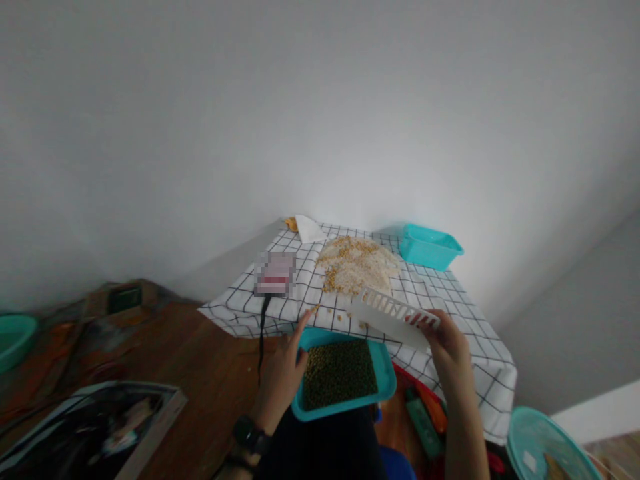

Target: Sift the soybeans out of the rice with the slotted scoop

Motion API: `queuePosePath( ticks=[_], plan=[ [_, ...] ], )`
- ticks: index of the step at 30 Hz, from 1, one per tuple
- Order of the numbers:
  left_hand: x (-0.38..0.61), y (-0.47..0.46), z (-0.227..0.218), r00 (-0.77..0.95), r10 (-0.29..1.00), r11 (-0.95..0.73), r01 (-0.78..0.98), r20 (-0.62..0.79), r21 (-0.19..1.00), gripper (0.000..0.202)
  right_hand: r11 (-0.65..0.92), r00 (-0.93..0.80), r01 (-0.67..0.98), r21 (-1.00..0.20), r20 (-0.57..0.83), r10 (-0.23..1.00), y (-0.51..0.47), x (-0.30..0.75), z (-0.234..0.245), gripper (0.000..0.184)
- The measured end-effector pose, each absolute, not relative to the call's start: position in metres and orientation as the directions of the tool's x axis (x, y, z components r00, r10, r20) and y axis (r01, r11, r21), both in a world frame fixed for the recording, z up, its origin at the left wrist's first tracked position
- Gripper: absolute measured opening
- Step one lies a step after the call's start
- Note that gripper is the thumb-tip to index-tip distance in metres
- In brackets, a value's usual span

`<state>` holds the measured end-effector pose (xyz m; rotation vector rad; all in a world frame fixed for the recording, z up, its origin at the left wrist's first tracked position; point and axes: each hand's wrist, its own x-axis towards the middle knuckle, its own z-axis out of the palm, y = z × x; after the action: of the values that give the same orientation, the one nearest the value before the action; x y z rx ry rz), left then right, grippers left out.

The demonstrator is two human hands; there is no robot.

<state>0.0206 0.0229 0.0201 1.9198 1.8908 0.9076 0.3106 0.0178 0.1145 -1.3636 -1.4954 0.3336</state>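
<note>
My right hand [447,343] grips one end of a white slotted plastic basket [387,319], tilted over the near edge of the checked tablecloth [293,308]. With the index finger stretched out, my left hand [287,367] touches the cloth's edge beside a few loose yellow kernels [315,309]; its other fingers are partly hidden. Below the table edge, a turquoise tray [387,380] rests over my lap, holding small dark green beans [340,373] with some yellowish ones at the left. Behind the basket spreads a heap of pale grains and yellow kernels [357,263].
An empty-looking turquoise bin [430,247] stands at the table's back right. A blurred-out packet [275,273] with a black strap lies at the left, a white paper [310,230] behind it. On the floor are a turquoise basin [15,340] and a lidded tub [547,447].
</note>
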Motion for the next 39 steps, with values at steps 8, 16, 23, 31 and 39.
queuePosePath(
  ticks=[8,16,23,31,39],
  plan=[
    [0.020,0.022,0.019,-0.058,0.970,-0.107,0.775,0.238,0.623,0.070,0.339,0.119,0.526,-0.780,0.463,0.879,0.012,0.312,0.119,0.020],
    [0.021,0.021,0.023,-0.059,0.971,-0.103,0.774,0.232,0.624,0.070,0.353,0.165,0.550,-0.756,0.513,0.842,0.026,0.290,0.115,0.022],
    [0.020,0.020,0.022,-0.053,0.973,-0.102,0.778,0.227,0.620,0.068,0.403,0.105,0.508,-0.761,0.519,0.848,0.035,0.270,0.115,0.021],
    [0.021,0.020,0.020,-0.078,0.976,-0.065,0.787,0.204,0.613,0.072,0.398,0.065,0.491,-0.775,0.488,0.871,0.033,0.288,0.112,0.023],
    [0.022,0.017,0.024,-0.127,0.976,-0.013,0.780,0.179,0.626,0.076,0.384,0.109,0.485,-0.785,0.490,0.865,0.036,0.266,0.111,0.021]
  ],
)
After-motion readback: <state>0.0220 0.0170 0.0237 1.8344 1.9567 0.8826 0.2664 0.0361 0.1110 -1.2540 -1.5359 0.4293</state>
